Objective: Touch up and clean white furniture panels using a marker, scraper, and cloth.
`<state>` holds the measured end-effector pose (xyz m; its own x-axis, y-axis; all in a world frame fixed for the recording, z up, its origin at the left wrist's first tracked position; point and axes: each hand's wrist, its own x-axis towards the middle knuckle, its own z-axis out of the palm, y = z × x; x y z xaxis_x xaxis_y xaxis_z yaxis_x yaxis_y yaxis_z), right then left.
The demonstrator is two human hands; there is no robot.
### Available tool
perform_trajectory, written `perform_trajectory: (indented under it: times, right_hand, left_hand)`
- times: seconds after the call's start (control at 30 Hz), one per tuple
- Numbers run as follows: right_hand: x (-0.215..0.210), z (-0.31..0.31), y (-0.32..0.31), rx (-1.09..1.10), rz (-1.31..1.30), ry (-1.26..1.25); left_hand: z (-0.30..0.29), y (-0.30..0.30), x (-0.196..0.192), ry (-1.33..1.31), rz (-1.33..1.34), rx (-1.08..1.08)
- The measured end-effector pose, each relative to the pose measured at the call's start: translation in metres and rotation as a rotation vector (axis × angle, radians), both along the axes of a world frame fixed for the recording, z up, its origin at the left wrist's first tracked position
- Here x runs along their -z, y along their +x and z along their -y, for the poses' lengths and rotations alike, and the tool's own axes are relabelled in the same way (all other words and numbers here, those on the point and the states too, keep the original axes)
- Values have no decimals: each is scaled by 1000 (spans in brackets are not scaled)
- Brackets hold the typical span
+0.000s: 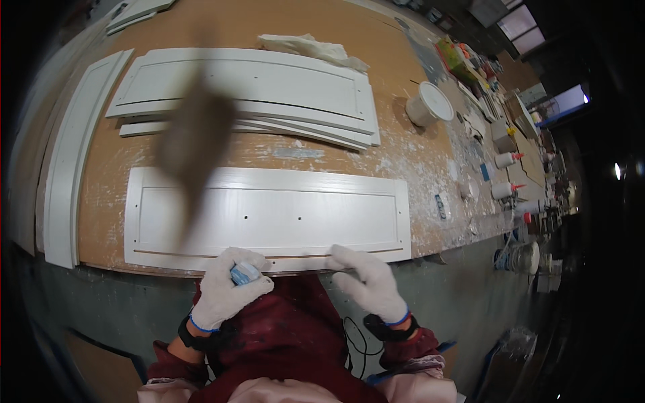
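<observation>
Our left hand (228,285) grips a small blue block (244,273) at the white panel's (269,215) near edge; our right hand (368,282) lies spread flat on that edge, holding nothing, above the worktop (396,151).

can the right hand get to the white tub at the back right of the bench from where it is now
Probably yes, with a long stretch. The right hand rests on the near edge of the white panel; the white tub stands beyond it, across bare bench with nothing tall between.
</observation>
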<state>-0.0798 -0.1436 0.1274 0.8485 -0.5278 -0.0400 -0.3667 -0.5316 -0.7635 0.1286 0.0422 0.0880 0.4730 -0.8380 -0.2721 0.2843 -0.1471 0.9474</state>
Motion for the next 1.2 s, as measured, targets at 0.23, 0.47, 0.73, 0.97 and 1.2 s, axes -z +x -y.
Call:
perform_trajectory:
  times: [0.23, 0.47, 0.73, 0.97, 1.2]
  right_hand:
    - [-40, 40, 0, -233, -461, -200]
    - [-68, 50, 39, -365, -577, -342]
    - [-67, 154, 152, -276, -375, -576]
    - [-20, 278, 265, 163, -166, -662]
    - [22, 316, 363, 22, -259, -674]
  left_hand:
    - [-5, 20, 10, -28, 872, -45]
    - [4, 21, 8, -109, 1090, -74]
    - [4, 27, 24, -17, 1269, -61]
    - [12, 26, 30, -3, 1298, -23]
    - [5, 24, 38, 30, 1323, -121]
